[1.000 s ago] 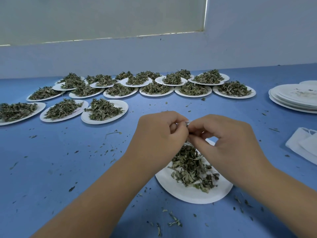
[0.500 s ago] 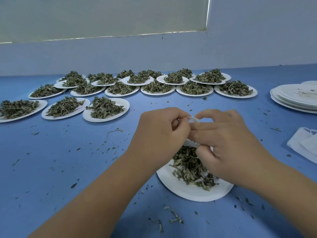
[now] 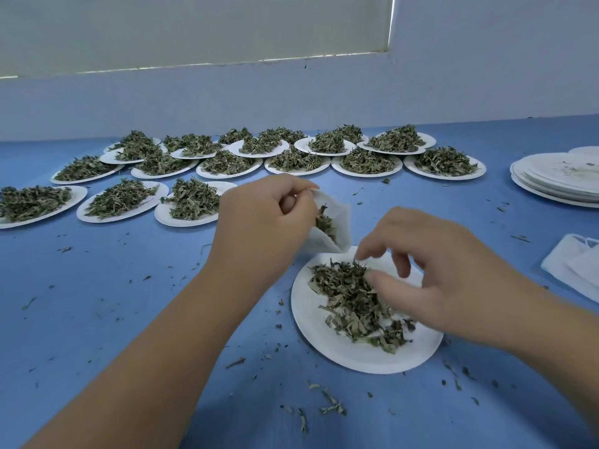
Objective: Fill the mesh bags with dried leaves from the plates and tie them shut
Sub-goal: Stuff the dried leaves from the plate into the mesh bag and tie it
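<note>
My left hand (image 3: 259,222) grips a white mesh bag (image 3: 338,222) by its rim and holds it open just above the far edge of the near plate (image 3: 319,338). A few dried leaves show inside the bag's mouth. My right hand (image 3: 450,273) is down on the pile of dried leaves (image 3: 348,296) on that plate. Its fingers and thumb curl round a tuft at the pile's far side, a short way below the bag. The bag's lower part is hidden behind my left hand.
Several white plates heaped with dried leaves (image 3: 227,163) stand in rows across the back and left of the blue table (image 3: 113,303). A stack of empty plates (image 3: 557,179) and a pile of white mesh bags (image 3: 573,270) lie at the right. Leaf crumbs are scattered about.
My hands, which were together at the bag's mouth, have parted. The left now holds the bag open alone, and the right has dropped onto the leaves on the plate.
</note>
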A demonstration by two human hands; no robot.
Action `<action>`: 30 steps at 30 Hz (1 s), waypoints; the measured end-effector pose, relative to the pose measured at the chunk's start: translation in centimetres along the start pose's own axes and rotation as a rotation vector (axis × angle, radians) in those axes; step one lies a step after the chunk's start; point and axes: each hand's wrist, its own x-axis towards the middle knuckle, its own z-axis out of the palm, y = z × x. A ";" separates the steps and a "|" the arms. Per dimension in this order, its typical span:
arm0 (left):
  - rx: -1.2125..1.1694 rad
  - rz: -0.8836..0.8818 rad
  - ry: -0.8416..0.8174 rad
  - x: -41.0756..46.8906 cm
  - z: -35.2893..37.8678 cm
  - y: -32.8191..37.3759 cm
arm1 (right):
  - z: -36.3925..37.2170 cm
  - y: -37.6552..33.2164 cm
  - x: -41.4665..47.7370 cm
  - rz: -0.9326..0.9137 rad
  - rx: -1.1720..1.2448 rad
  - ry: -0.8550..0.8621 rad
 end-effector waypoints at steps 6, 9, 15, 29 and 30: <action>0.076 0.068 0.059 0.2 -0.6 -0.4 | 0.4 0.1 -0.4 -0.039 -0.075 -0.295; 0.108 0.090 0.061 0.3 -0.6 -0.6 | -0.6 1.2 -0.7 -0.029 -0.032 -0.404; 0.113 0.102 0.049 0.2 -0.3 -0.7 | -1.0 2.7 -0.5 -0.030 0.063 -0.548; 0.156 0.107 0.028 0.1 0.1 -0.8 | 1.2 2.6 -0.7 -0.158 -0.046 -0.437; 0.157 0.110 0.027 0.1 0.1 -0.8 | 1.5 2.3 -0.6 -0.148 -0.072 -0.449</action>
